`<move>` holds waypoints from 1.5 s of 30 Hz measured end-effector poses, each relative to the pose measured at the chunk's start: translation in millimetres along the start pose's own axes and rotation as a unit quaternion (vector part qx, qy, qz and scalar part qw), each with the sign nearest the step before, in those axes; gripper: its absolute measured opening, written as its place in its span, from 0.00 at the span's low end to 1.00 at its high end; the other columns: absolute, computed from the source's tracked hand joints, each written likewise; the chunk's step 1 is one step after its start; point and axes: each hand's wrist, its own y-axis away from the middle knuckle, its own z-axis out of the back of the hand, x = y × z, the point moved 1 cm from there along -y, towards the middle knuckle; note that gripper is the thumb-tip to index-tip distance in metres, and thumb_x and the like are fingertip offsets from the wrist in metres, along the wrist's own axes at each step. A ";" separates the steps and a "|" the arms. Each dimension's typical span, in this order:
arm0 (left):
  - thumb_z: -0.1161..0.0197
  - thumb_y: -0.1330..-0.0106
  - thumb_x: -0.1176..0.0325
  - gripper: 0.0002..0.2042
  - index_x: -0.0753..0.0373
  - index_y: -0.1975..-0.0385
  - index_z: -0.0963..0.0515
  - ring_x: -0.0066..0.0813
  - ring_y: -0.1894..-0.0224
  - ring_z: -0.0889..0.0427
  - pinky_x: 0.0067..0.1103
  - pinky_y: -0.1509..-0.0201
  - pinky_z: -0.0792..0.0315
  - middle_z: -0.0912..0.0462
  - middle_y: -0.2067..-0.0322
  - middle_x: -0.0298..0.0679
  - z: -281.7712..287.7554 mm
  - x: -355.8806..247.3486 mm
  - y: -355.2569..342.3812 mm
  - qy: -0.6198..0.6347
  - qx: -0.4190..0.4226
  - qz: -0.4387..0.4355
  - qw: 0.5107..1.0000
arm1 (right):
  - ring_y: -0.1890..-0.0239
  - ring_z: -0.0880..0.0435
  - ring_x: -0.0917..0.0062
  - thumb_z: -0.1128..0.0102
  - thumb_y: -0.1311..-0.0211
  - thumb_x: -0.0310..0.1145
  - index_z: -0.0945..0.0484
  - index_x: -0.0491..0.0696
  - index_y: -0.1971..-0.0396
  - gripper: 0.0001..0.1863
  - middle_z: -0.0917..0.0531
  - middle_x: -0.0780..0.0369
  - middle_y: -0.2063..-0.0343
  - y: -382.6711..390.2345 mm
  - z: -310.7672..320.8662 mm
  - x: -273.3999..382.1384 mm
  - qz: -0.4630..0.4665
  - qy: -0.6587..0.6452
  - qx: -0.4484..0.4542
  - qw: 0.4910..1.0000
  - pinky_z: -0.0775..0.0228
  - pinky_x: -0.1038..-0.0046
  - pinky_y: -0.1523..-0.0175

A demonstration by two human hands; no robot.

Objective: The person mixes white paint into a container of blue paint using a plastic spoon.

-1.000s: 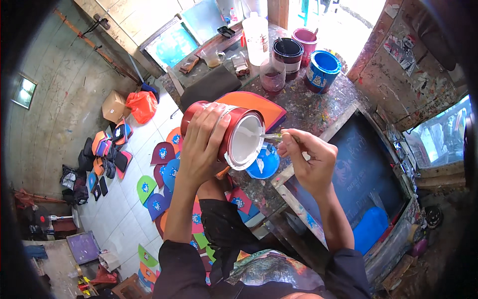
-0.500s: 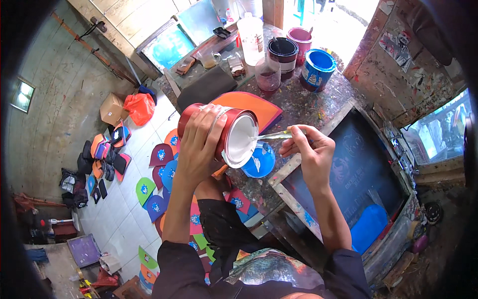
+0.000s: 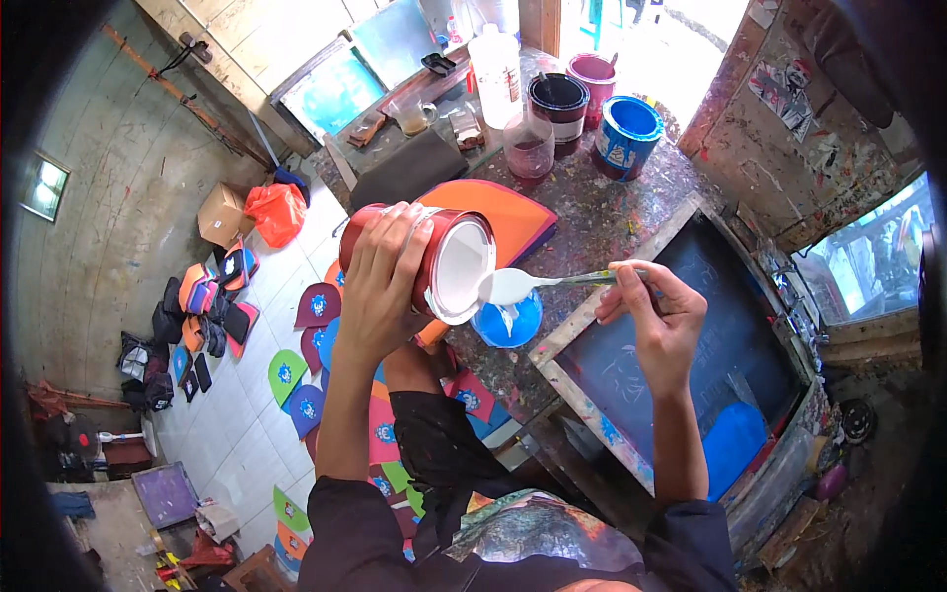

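Left hand: the left hand (image 3: pixel 380 271) has its fingers spread wide and curved over the side of a red cylindrical metal can (image 3: pixel 441 242), gripping it.
Red can: held tilted above the bench (image 3: pixel 592 222), its white-coated mouth facing right, white paint inside.
Right hand: the right hand (image 3: pixel 663 314) has thumb and fingers pinched closed on the handle end of a slim spoon (image 3: pixel 513 286).
Spoon: its bowl, coated in white paint, is at the can's mouth; whether it touches the rim, I cannot tell.
Below the spoon: a round blue plastic tub (image 3: pixel 530 324) with white paint inside.
Behind the red can: a flat orange pointed panel (image 3: pixel 508 219) on the bench.
Far end: a blue-rimmed paint can (image 3: pixel 627 143) near a dark-filled paint can (image 3: pixel 559 96).
Right side: a wood-framed dark printing screen (image 3: pixel 745 340).
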 end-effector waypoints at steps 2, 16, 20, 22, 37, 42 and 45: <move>0.20 0.53 0.71 0.44 0.63 0.31 0.31 0.56 0.31 0.25 0.48 0.25 0.33 0.25 0.34 0.53 1.1 -1.1 0.0 -0.004 0.000 -0.001 1.000 | 0.72 0.12 0.79 0.37 0.24 0.25 0.14 0.36 0.56 0.08 0.12 0.59 0.74 0.6 -0.3 2.1 0.002 -0.006 0.005 1.000 0.19 0.77 0.66; 0.20 0.53 0.70 0.45 0.63 0.30 0.32 0.57 0.31 0.25 0.49 0.26 0.33 0.25 0.34 0.54 2.3 -0.7 1.9 -0.008 0.003 -0.001 1.000 | 0.70 0.12 0.80 0.37 0.25 0.24 0.14 0.35 0.55 0.08 0.11 0.59 0.72 -1.0 0.4 4.1 0.047 0.005 0.021 0.999 0.19 0.78 0.64; 0.19 0.53 0.70 0.45 0.63 0.30 0.32 0.57 0.31 0.25 0.49 0.26 0.33 0.25 0.34 0.54 5.6 -3.4 -2.3 -0.004 -0.002 -0.006 1.000 | 0.70 0.12 0.80 0.37 0.25 0.24 0.14 0.35 0.55 0.08 0.11 0.59 0.72 -0.2 3.2 8.4 0.051 0.023 0.026 0.998 0.18 0.78 0.64; 0.19 0.53 0.70 0.45 0.62 0.30 0.32 0.57 0.31 0.25 0.49 0.26 0.33 0.25 0.34 0.53 5.3 -4.8 -1.6 -0.004 0.001 -0.005 1.000 | 0.70 0.12 0.80 0.36 0.25 0.24 0.14 0.35 0.55 0.08 0.12 0.59 0.72 -0.7 3.3 6.6 0.060 0.018 0.026 0.998 0.18 0.78 0.64; 0.20 0.53 0.69 0.43 0.63 0.32 0.30 0.56 0.31 0.25 0.48 0.25 0.33 0.25 0.34 0.52 7.0 -14.6 -9.1 0.007 0.006 -0.001 1.000 | 0.71 0.10 0.80 0.34 0.28 0.24 0.13 0.34 0.59 0.08 0.10 0.58 0.72 -22.4 -48.5 -13.7 0.116 0.050 0.074 0.989 0.16 0.77 0.64; 0.19 0.54 0.68 0.44 0.63 0.31 0.31 0.56 0.31 0.26 0.48 0.25 0.33 0.25 0.34 0.53 7.1 -12.9 -6.9 0.004 0.004 -0.004 1.000 | 0.75 0.11 0.78 0.38 0.24 0.29 0.14 0.34 0.62 0.12 0.12 0.57 0.75 -22.1 -51.9 -19.1 -0.048 -0.052 0.055 0.996 0.16 0.75 0.68; 0.19 0.53 0.69 0.45 0.63 0.30 0.32 0.57 0.31 0.26 0.49 0.25 0.33 0.25 0.34 0.53 5.3 -13.3 -7.4 0.001 0.001 -0.001 1.000 | 0.75 0.12 0.76 0.39 0.24 0.29 0.15 0.33 0.61 0.12 0.13 0.56 0.76 -24.3 -50.0 -24.2 -0.067 -0.079 0.041 0.994 0.15 0.74 0.69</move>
